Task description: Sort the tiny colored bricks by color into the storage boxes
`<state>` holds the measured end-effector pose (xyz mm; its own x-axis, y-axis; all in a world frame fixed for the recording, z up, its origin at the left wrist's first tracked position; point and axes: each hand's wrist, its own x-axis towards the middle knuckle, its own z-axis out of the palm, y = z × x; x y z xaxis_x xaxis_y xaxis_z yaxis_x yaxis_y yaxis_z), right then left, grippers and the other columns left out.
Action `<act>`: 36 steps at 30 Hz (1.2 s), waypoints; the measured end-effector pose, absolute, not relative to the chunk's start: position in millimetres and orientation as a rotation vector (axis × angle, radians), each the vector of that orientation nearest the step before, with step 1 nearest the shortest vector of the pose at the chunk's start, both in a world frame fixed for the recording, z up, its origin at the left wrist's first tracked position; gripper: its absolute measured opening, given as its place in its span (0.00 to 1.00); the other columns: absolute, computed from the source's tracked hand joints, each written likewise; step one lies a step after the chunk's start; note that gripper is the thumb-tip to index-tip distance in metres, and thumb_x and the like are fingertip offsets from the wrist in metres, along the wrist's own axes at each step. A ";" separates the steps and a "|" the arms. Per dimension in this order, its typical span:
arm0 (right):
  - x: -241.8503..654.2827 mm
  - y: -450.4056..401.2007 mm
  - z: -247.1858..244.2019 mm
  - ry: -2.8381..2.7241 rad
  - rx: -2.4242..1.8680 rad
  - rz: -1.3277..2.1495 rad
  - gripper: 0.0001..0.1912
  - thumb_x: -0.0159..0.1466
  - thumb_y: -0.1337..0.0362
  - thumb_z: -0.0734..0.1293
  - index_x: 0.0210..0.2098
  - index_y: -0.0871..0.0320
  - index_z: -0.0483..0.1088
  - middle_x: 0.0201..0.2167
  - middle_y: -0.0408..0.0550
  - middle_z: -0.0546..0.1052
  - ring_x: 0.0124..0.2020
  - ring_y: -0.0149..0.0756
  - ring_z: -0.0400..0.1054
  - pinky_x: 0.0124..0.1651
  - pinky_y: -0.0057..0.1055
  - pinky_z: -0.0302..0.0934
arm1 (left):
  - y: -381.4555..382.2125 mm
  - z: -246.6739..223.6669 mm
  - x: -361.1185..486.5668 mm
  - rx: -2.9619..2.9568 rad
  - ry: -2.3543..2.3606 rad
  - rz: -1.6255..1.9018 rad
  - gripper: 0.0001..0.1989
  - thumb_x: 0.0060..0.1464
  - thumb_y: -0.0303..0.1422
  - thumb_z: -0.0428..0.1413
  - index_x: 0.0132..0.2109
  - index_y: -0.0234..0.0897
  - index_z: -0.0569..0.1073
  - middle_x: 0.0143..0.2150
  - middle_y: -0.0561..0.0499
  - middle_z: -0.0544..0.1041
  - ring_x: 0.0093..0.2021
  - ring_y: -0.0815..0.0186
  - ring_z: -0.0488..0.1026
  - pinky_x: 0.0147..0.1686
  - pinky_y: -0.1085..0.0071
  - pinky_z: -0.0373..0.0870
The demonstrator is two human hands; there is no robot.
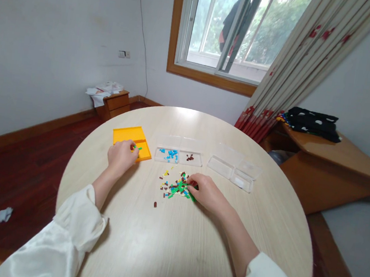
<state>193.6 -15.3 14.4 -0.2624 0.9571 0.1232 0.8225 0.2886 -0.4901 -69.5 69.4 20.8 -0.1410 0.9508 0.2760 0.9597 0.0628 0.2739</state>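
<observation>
My left hand (123,154) is over the front part of an open yellow plastic box (127,134). Its fingers are closed at a small green toy brick (139,148). On the table, a loose pile of toy bricks (179,187) mixes green, brown, yellow, blue and pale pieces. My right hand (203,191) reaches into the right side of this pile with its fingers bent together, and what they pinch is hidden. Behind the pile stands a clear box (178,161) with blue bricks (170,155) in its left part and brown bricks (190,157) in its right part.
Farther right lies another open clear case (233,172) with a small whitish piece in it. One brown brick (155,204) sits apart in front of the pile. Everything stands on a round pale wooden table (157,252). Beyond are a window and a curtain (292,57).
</observation>
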 end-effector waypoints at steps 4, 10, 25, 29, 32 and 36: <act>193.0 -16.6 16.5 -2.171 -1.621 0.499 0.04 0.57 0.69 0.66 0.30 0.59 0.74 0.30 0.49 0.77 0.31 0.34 0.69 0.34 0.27 0.56 | 70.9 19.7 -70.6 -2.027 -2.288 -0.497 0.15 0.53 0.35 0.47 0.42 0.36 0.76 0.41 0.42 0.78 0.43 0.51 0.73 0.37 0.61 0.66; 191.3 -16.2 17.1 -2.165 -1.634 0.521 0.05 0.57 0.69 0.67 0.34 0.60 0.74 0.33 0.51 0.78 0.34 0.35 0.70 0.37 0.27 0.58 | 72.0 15.6 -73.3 -2.038 -2.275 -0.487 0.16 0.53 0.35 0.48 0.46 0.36 0.74 0.43 0.42 0.77 0.45 0.51 0.71 0.40 0.59 0.65; 188.6 -15.3 13.6 -2.141 -1.681 0.519 0.13 0.56 0.78 0.59 0.33 0.61 0.74 0.34 0.52 0.78 0.37 0.36 0.70 0.42 0.29 0.59 | 40.3 1.8 -18.0 -2.741 -1.432 -1.360 0.08 0.55 0.29 0.48 0.37 0.35 0.71 0.32 0.49 0.73 0.34 0.65 0.69 0.37 0.68 0.66; 188.4 -15.5 14.6 -2.117 -1.667 0.471 0.12 0.57 0.76 0.58 0.32 0.60 0.72 0.31 0.49 0.77 0.33 0.34 0.69 0.38 0.29 0.57 | 29.1 3.0 -8.4 -2.893 -1.259 -1.348 0.06 0.56 0.29 0.49 0.36 0.35 0.71 0.31 0.49 0.73 0.35 0.65 0.69 0.37 0.69 0.66; 189.9 -14.6 14.6 -2.020 -1.617 0.490 0.10 0.58 0.74 0.58 0.32 0.59 0.69 0.27 0.46 0.74 0.29 0.32 0.66 0.35 0.28 0.57 | 27.6 2.9 -7.6 -2.929 -1.216 -1.363 0.05 0.55 0.29 0.51 0.36 0.35 0.71 0.31 0.49 0.73 0.35 0.65 0.70 0.38 0.68 0.67; 185.3 -15.2 16.5 -1.787 -1.454 0.645 0.04 0.57 0.71 0.60 0.31 0.58 0.65 0.25 0.42 0.70 0.27 0.30 0.64 0.32 0.26 0.56 | 25.6 -0.2 -5.2 -3.017 -1.132 -1.417 0.05 0.54 0.31 0.55 0.38 0.36 0.73 0.35 0.48 0.76 0.37 0.65 0.71 0.39 0.68 0.67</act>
<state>185.3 -15.2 16.5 -0.0924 0.9701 0.2246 0.6027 0.2340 -0.7629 -5.2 25.6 -0.2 0.4883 0.6804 0.5465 0.3828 -0.7298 0.5664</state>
